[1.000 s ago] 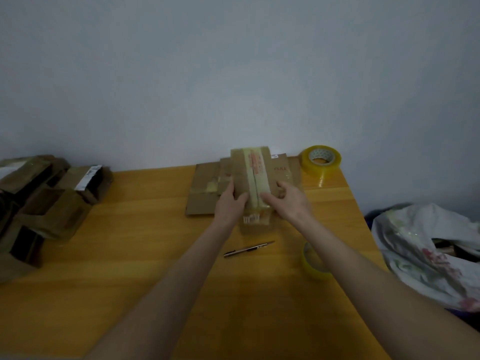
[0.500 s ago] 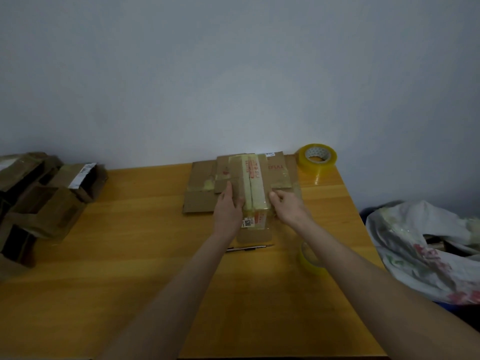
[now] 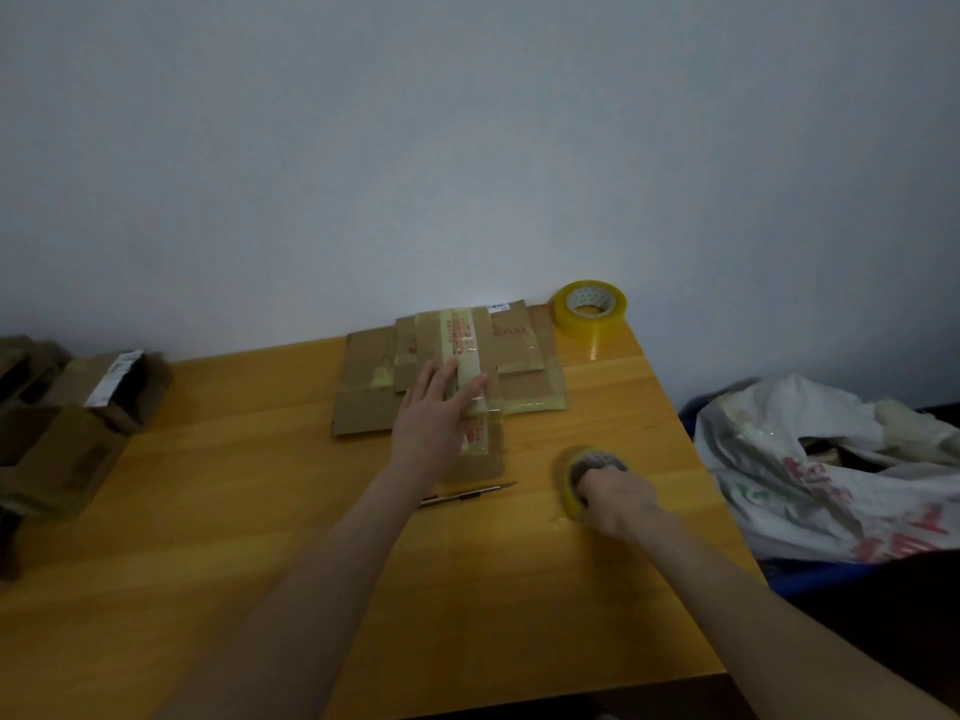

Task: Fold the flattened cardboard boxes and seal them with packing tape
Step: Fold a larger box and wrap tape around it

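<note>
Wooden table (image 3: pixel 234 537) against a plain wall. A stack of flattened cardboard boxes (image 3: pixel 366 407) lies at the far edge, right of centre, the pieces overlapping and slightly fanned. The top flattened box (image 3: pixel 452 337) is a narrow piece running away from the person, with a pale strip of tape and red print down its length. The left hand (image 3: pixel 434 415) lies flat on the near end of this top piece, fingers straight and slightly spread, the palm bearing down on the cardboard. The right hand (image 3: pixel 615 498) is well apart from the left, near the right edge of the table, its fingers curled into the core of a packing tape roll (image 3: pixel 571 483) that rests on the table top; the roll is tilted toward the stack. A second tape roll (image 3: pixel 589 306) lies flat at the far right corner, just beside the stack. A slim pen-like tool (image 3: pixel 475 493) lies on the table at the near side of the stack, one end hidden by the left forearm; its type cannot be told. Several opened-up boxes (image 3: pixel 67 423) are piled at the left edge of the table. A crumpled white plastic bag (image 3: pixel 810 475) with red print sits off the table, beyond its right edge.
</note>
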